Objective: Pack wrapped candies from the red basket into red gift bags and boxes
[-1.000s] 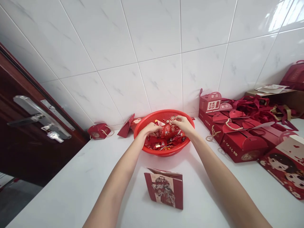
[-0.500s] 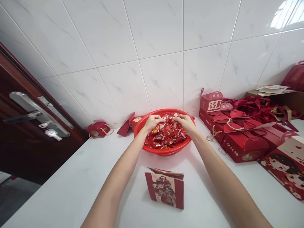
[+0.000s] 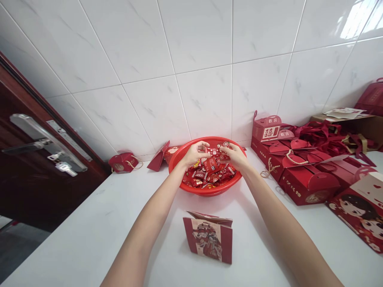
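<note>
Over a red plastic basket [image 3: 206,192] my right hand [image 3: 236,156] pinches a red wrapped candy [image 3: 225,148] with a white flower pattern. Facing it from the left, my left hand [image 3: 196,154] has its thumb and fingers apart, with the fingertips close to another patterned red wrapper [image 3: 214,152]. Whether they touch that wrapper I cannot tell. Several red wrapped candies [image 3: 206,175] fill the basket below both hands. Between my forearms stands a red paper gift box [image 3: 209,241] with a printed picture, its top flaps parted.
Against the tiled wall on the left are a small red box [image 3: 123,162] and a tilted red card box [image 3: 158,156]. Several red gift boxes [image 3: 309,185] and dark red ribbons [image 3: 323,131] lie at right. A door with keys [image 3: 66,168] stands at far left.
My left hand's fingers have spread apart and lifted slightly from their pinch. A patterned wrapper shows more clearly between the hands. The basket and boxes are where they were.
</note>
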`<state>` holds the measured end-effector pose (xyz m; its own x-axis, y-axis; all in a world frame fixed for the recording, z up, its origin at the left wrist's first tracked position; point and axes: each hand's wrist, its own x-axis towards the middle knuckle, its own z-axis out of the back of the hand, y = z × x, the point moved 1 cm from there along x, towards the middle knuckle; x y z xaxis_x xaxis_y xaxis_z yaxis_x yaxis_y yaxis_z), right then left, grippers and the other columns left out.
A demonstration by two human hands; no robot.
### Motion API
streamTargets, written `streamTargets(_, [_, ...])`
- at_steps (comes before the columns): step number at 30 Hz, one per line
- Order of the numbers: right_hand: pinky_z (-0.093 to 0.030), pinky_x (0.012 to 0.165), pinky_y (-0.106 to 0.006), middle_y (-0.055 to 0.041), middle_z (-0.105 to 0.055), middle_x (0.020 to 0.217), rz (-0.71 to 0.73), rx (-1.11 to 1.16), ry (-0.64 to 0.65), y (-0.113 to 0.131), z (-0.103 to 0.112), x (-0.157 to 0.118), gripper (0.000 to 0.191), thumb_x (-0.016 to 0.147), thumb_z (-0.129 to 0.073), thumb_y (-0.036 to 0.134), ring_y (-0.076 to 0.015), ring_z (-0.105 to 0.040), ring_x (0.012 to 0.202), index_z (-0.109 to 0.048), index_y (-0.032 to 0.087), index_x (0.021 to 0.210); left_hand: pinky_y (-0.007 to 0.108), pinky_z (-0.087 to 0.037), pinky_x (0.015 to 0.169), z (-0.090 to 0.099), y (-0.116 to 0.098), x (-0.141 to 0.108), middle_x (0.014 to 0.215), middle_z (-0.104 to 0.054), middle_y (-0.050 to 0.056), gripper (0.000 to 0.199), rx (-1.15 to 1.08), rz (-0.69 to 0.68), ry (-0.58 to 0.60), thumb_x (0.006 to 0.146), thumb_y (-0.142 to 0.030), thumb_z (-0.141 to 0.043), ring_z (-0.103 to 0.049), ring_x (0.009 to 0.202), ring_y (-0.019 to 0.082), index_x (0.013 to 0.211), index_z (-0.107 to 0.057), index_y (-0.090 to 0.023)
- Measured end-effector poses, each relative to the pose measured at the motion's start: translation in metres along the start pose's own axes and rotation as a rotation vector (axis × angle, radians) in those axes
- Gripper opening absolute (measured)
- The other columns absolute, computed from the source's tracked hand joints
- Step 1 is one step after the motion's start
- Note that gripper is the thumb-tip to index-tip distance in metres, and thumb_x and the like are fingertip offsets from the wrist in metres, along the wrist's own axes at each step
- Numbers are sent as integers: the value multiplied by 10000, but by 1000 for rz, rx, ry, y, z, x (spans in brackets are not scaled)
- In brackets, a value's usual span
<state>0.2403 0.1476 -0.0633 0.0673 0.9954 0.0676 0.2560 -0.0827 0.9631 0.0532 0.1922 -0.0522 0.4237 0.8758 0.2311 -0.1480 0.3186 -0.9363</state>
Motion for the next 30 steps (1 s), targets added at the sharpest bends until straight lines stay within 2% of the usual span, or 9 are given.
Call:
streamTargets(7, [-576, 529, -255, -16, -653, 815, 16, 11, 32, 3, 0, -3, 216, 671, -808, 252, -174, -631, 762, -640, 194, 792, 289, -491, 702, -2, -1, 1, 864, -648, 1, 491, -32, -2, -5, 563, -305, -873, -589, 710, 125, 979, -656, -163])
streamTargets(11, [-570, 551, -251, -12, -684, 839, 33, 27, 30, 1, 1, -2, 253, 652, -832, 276, -174, -649, 768, -641, 198, 799, 289, -501, 701, -2, -1, -1, 722, -647, -14, 374, -16, 41, 41, 635, -390, -842, -587, 655, 131, 884, -686, -158])
streamTargets(14, [-601, 599, -283, -18, -705, 862, 22, 58, 17, -1, 2, 1, 246, 664, -822, 282, -189, -678, 789, -642, 199, 809, 299, -514, 718, -1, 0, -1, 686, -658, -8, 358, 39, 22, 5, 638, -403, -849, -625, 696, 165, 867, -710, -165])
streamTargets(17, [-626, 628, -318, -14, -702, 812, -7, 98, -25, -3, 4, 6, 244, 695, -805, 299, -196, -695, 762, -616, 208, 820, 322, -534, 772, 1, 2, 1, 877, -722, 46, 279, 37, -51, -69, 637, -371, -821, -666, 821, 197, 815, -740, -172])
streamTargets(19, [-630, 626, -329, -8, -688, 750, -29, 118, -53, -4, 6, 10, 258, 709, -802, 313, -191, -692, 711, -584, 215, 806, 334, -541, 823, 2, 4, 3, 1064, -721, 71, 183, 0, -105, -109, 623, -311, -777, -673, 909, 204, 742, -742, -176])
streamTargets(21, [-634, 629, -342, -2, -676, 717, -42, 132, -62, -5, 7, 12, 272, 706, -804, 321, -187, -685, 675, -564, 220, 784, 347, -544, 858, 2, 5, 3, 1146, -707, 74, 126, -18, -125, -119, 624, -263, -724, -674, 950, 205, 719, -743, -181])
streamTargets(24, [-636, 653, -350, -5, -696, 751, -38, 144, -25, -4, 7, 10, 275, 648, -827, 278, -190, -692, 695, -595, 214, 782, 356, -542, 889, 2, 4, 3, 1057, -737, 62, 136, 39, -123, -99, 649, -235, -650, -676, 958, 210, 731, -751, -194])
streamTargets(27, [-625, 673, -331, -21, -727, 764, -22, 141, 24, -4, 6, 6, 324, 549, -841, 158, -191, -700, 713, -629, 194, 790, 350, -534, 920, 0, 1, 3, 916, -763, 42, 200, 115, -130, -75, 651, -215, -570, -679, 945, 214, 710, -761, -209])
streamTargets(30, [-616, 683, -321, -13, -730, 722, -5, 139, 36, -4, 5, 5, 341, 507, -819, 89, -177, -693, 679, -631, 188, 774, 346, -543, 890, 0, 0, 3, 863, -777, 34, 247, 84, -93, -74, 621, -203, -538, -680, 902, 217, 705, -770, -210])
